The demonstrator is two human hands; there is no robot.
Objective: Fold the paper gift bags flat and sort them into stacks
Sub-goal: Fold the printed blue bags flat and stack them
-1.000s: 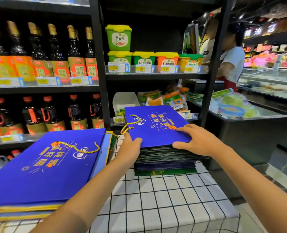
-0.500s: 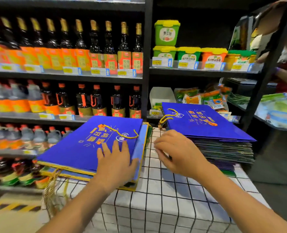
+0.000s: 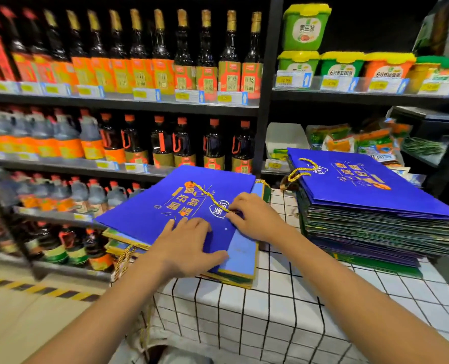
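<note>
Two stacks of flat gift bags lie on a table with a white grid cloth (image 3: 257, 316). The left stack has a blue bag (image 3: 165, 206) with orange print and a gold cord handle (image 3: 207, 195) on top. My left hand (image 3: 186, 248) rests on that bag's near edge, fingers spread and thumb along the edge. My right hand (image 3: 254, 219) pinches the gold cord where it meets the bag. The taller right stack (image 3: 370, 211), also topped by a blue bag, stands apart from both hands.
Shop shelves (image 3: 128, 103) with dark sauce bottles fill the back and left. Green and orange tubs (image 3: 341, 67) and snack packets sit on shelves behind the right stack. The floor at lower left has a yellow-black stripe (image 3: 34, 287).
Both hands left the right stack and came to the left stack. The view swung left. The right hand has moved from above the cloth to the top bag's cord.
</note>
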